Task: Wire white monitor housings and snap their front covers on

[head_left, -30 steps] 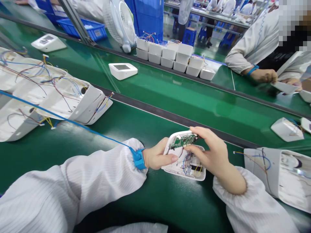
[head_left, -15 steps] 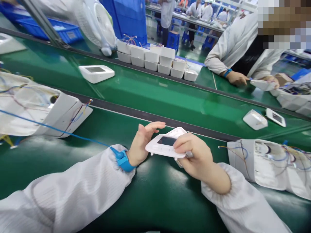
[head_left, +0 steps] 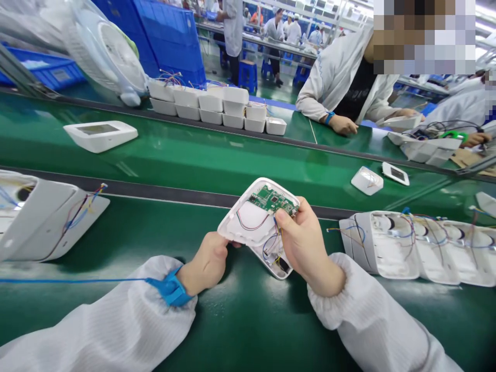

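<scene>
Over the green bench I see a white plastic cover (head_left: 245, 223), its inner side facing me, with a green circuit board (head_left: 267, 198) at its upper end. My right hand (head_left: 306, 243) grips the right side of this cover, thumb on the board's edge. At the lower left corner, my left hand (head_left: 207, 261) pinches the cover, its fingertips partly hidden beneath. A second white shell (head_left: 282, 274) with coloured wires and a black part shows below the cover, partly hidden by it and by my right hand. A blue wrist strap (head_left: 176, 290) with a cord circles my left wrist.
White housings with wires stand at the right (head_left: 395, 258) and left (head_left: 58, 227). Across the green belt (head_left: 194, 155) lie a white cover (head_left: 101, 135) and smaller shells (head_left: 367, 181). Stacked white boxes (head_left: 211, 116) and a fan (head_left: 112, 51) line the far side, where a co-worker (head_left: 349, 88) sits.
The cover has been turned over, from its screen side to its inner side with the circuit board. My left hand has closed on its corner. The view has shifted right.
</scene>
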The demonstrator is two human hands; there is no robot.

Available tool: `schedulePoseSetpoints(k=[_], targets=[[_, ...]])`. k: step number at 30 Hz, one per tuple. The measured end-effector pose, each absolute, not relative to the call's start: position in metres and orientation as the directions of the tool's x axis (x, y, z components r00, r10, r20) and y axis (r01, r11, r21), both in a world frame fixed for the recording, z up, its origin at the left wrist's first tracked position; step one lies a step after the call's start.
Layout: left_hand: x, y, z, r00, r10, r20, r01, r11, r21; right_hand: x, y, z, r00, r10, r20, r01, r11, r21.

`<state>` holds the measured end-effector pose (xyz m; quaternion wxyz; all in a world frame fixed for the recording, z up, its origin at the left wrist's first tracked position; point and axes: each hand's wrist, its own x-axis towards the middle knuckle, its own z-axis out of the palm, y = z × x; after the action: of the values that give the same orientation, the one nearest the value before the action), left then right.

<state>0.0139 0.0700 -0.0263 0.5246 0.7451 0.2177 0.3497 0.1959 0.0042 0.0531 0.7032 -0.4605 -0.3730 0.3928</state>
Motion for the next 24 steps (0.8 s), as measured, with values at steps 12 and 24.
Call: schedulePoseSetpoints(k=[12, 24], targets=[[0.012, 0.064, -0.004, 0.720, 0.457, 0.523, -0.250, -0.532, 0.809, 0.220, -0.002, 0.057, -0.363, 0.550, 0.752, 0.703, 0.691, -0.166], [0.023, 0.066, -0.017, 0.712, 0.611, 0.347, 0.009, -0.501, 0.865, 0.194, -0.004, 0.048, -0.686, 0.526, 0.503, 0.678, 0.713, 0.179]])
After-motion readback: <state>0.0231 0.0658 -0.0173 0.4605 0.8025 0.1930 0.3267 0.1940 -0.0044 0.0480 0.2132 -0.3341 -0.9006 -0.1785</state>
